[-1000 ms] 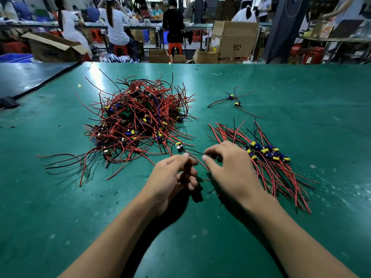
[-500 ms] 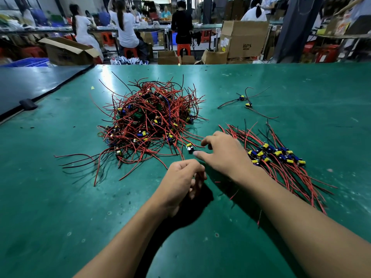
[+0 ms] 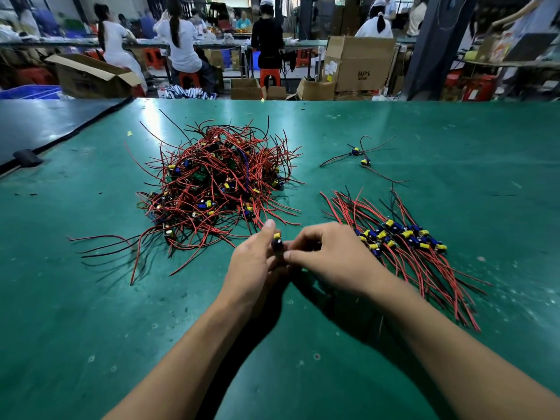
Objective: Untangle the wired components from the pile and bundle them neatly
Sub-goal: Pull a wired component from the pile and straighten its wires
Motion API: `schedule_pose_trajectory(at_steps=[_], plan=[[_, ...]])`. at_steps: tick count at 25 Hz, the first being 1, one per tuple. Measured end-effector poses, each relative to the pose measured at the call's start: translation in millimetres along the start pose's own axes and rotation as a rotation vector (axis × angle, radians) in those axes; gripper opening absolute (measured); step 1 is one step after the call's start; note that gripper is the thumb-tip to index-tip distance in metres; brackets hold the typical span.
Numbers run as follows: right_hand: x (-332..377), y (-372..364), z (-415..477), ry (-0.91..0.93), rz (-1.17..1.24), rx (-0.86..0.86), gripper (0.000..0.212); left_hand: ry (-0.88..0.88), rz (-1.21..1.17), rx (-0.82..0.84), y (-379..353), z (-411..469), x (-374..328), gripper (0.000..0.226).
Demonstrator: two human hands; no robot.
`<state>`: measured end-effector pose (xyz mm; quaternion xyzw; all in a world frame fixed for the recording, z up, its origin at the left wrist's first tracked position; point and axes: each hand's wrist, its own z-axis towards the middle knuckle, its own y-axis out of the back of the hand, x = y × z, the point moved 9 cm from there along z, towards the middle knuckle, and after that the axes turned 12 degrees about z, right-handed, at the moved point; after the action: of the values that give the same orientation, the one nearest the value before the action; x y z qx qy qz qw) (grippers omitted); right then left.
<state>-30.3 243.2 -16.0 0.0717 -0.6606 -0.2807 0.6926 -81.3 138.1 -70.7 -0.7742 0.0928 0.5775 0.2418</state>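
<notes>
Left hand (image 3: 254, 265) and right hand (image 3: 330, 259) meeting at frame centre, curled fingers (image 3: 268, 228) of both pinching one wired component (image 3: 277, 241) between them, tangled pile (image 3: 218, 183) lying upper left, sorted bundle (image 3: 403, 237) lying right on the bench (image 3: 91, 298)

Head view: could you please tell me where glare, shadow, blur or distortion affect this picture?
Head view: overhead light leaves pale glare on the far side of the green table; head view: a dark shadow pools under the left hand and right hand, which hold a wired component; head view: the background workers look soft, and the wide lens stretches things near the frame's edges.
</notes>
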Motion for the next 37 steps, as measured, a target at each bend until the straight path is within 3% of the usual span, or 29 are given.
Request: schedule_pose_trajectory(at_steps=[5,9,11,15,23,29,32,37], plan=[[-21.6,-9.7,-22.9,-0.114,0.127,0.138,0.026,-0.012,0.084,0.038,-3.2,-5.2,-0.1,0.019],[-39.7,9.2,-21.9,-0.199,0.517,-0.034,0.030,-0.036,0.163,0.095,-4.8,-6.7,-2.8,0.015],[-43.4,10.7,-19.9,-0.206,0.577,-0.064,0.024,-0.032,0.217,0.154,-9.4,-9.8,-2.1,0.014],[-38.0,5.2,-23.5,-0.171,0.606,-0.041,0.035,-0.002,0.313,0.275,-18.7,-17.5,0.7,0.019],[-42.3,14.6,-22.2,-0.165,0.763,-0.172,0.010,0.011,0.275,0.338,-23.5,-19.6,-0.2,0.019],[-40.9,9.8,-21.9,-0.214,0.992,-0.123,0.008,0.029,0.241,0.367,-24.1,-19.2,0.3,0.022],[-40.4,6.9,-23.5,-0.227,0.975,-0.114,0.009,0.022,0.232,0.353,-23.7,-19.6,-0.2,0.016],[-31.3,14.2,-27.9,-0.099,0.555,-0.161,0.017,-0.053,0.308,0.256,-18.4,-17.8,-1.8,0.011]])
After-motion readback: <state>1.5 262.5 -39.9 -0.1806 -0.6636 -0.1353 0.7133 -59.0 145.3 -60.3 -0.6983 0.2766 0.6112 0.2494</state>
